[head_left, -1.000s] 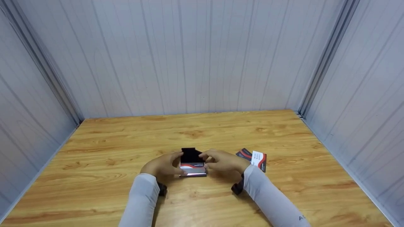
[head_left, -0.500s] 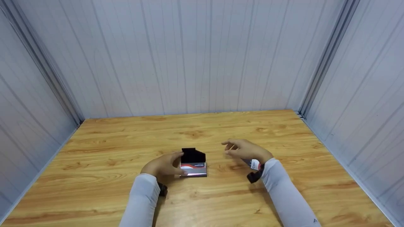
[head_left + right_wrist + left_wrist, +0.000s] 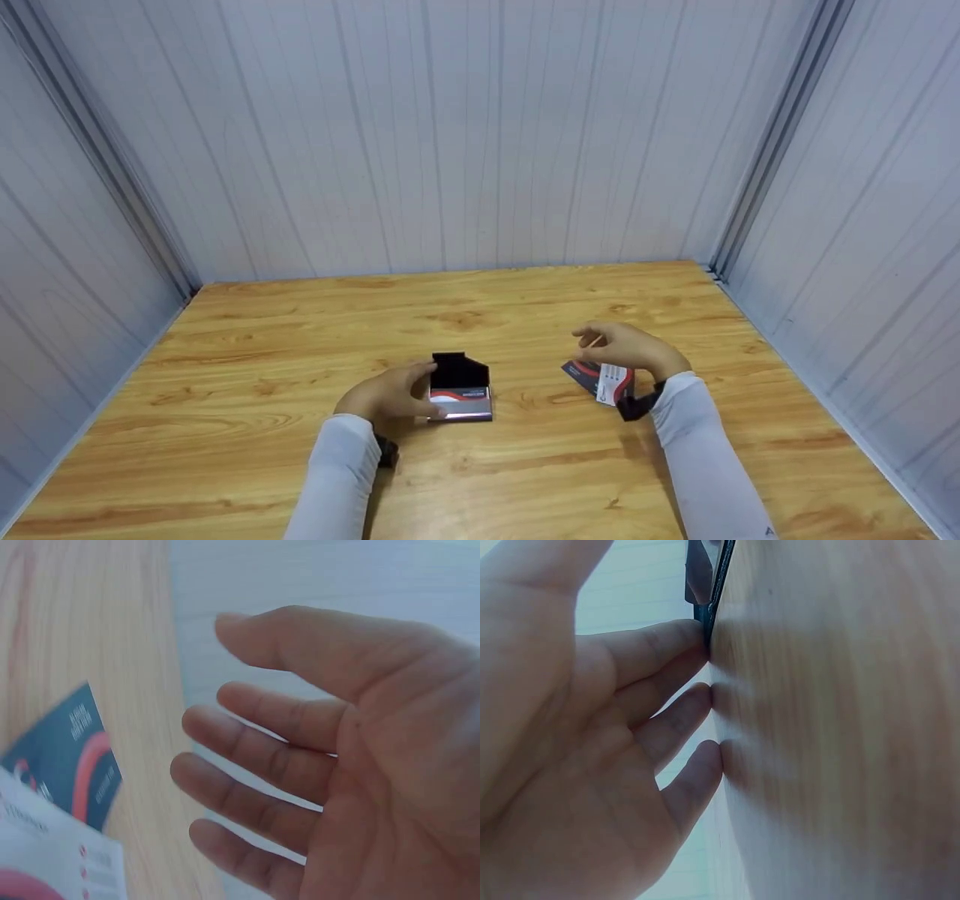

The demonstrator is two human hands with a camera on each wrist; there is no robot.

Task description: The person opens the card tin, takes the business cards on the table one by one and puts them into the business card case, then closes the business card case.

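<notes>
Card (image 3: 461, 395) already lies in the case (image 3: 469, 415) at the left hand's (image 3: 384, 391) wide fingers; two loose cards (image 3: 613, 384) toward the bench's (image 3: 300, 315) right edge apparently remain, the right hand's (image 3: 631, 349) fingers parted, empty.

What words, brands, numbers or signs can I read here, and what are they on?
"A", near the picture's bottom edge: right sleeve.
Dark card: lettering too blurred to read.
White card: also too blurred.
Inner card in the open case: too small.
</notes>
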